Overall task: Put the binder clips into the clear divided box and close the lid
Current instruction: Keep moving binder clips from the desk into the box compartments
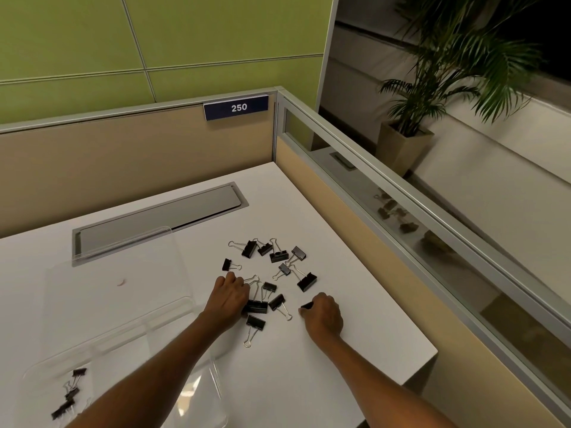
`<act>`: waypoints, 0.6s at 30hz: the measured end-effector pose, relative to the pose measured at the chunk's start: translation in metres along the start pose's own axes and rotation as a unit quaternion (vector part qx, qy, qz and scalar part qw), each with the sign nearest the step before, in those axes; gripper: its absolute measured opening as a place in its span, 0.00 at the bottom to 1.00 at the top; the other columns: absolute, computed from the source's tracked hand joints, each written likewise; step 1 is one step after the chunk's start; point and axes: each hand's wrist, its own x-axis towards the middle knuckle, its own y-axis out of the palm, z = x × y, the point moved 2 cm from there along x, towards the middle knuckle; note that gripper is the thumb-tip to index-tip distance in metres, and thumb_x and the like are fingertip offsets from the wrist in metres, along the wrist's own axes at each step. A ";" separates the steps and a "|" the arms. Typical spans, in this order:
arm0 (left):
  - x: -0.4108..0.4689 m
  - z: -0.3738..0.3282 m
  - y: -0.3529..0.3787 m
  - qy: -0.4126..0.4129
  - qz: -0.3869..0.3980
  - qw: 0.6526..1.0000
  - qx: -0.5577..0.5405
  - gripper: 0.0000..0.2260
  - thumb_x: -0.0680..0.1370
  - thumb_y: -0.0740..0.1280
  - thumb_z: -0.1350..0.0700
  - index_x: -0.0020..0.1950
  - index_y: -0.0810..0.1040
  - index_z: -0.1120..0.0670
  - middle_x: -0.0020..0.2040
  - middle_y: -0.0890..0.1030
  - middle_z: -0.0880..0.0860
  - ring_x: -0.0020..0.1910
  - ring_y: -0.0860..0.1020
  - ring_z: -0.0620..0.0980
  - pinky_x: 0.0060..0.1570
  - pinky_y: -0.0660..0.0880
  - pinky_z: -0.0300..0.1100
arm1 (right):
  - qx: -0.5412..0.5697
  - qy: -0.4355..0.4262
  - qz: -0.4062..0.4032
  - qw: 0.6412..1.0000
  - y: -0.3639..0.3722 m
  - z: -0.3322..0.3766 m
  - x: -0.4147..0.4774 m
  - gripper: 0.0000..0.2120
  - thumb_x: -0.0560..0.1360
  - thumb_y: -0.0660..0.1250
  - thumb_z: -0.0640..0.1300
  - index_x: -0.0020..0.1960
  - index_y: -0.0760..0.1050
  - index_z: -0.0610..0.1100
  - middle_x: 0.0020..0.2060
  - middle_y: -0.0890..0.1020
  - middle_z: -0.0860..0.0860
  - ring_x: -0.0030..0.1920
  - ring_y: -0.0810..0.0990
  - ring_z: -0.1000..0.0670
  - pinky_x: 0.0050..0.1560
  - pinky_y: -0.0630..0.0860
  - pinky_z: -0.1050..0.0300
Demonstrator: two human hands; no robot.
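Both hands work the scattered binder clips [272, 279] on the desk [355, 319]: left hand [230, 299] curled over some, right hand [324, 315] pinching one clip; the clear divided box [123, 344] lies open alongside, ready.

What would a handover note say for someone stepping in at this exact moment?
Left hand: down on the clip pile; grip hidden.
Right hand: fingers closed on one black clip.
Clear divided box: on the desk's left, lid open and standing behind it.
Done: a few clips lie in its near-left compartment.
Left: about a dozen loose binder clips on the white desk; box them, then close the lid.
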 end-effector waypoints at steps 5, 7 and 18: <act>-0.001 0.000 0.005 0.016 -0.015 1.000 -0.005 0.18 0.51 0.77 0.61 0.33 0.72 0.53 0.27 0.74 0.50 0.32 0.72 0.52 0.31 0.67 0.41 | 0.011 0.022 0.031 0.999 0.000 0.005 0.002 0.21 0.71 0.74 0.48 0.57 0.71 0.41 0.52 0.81 0.45 0.51 0.81 0.45 0.41 0.76 0.56; -0.002 0.000 0.007 0.027 -0.009 1.000 -0.011 0.19 0.50 0.78 0.59 0.33 0.72 0.52 0.26 0.74 0.49 0.32 0.73 0.51 0.31 0.67 0.40 | 0.014 0.022 0.042 0.999 0.001 0.006 0.004 0.19 0.72 0.73 0.46 0.58 0.70 0.41 0.53 0.81 0.45 0.52 0.81 0.45 0.43 0.76 0.55; -0.005 0.008 -0.007 -0.043 -0.047 0.986 -0.157 0.06 0.68 0.75 0.52 0.40 0.81 0.53 0.36 0.82 0.51 0.42 0.75 0.53 0.39 0.62 0.43 | 0.116 0.001 0.069 0.991 -0.001 0.018 0.003 0.11 0.72 0.73 0.42 0.54 0.79 0.42 0.52 0.84 0.45 0.52 0.82 0.45 0.45 0.76 0.59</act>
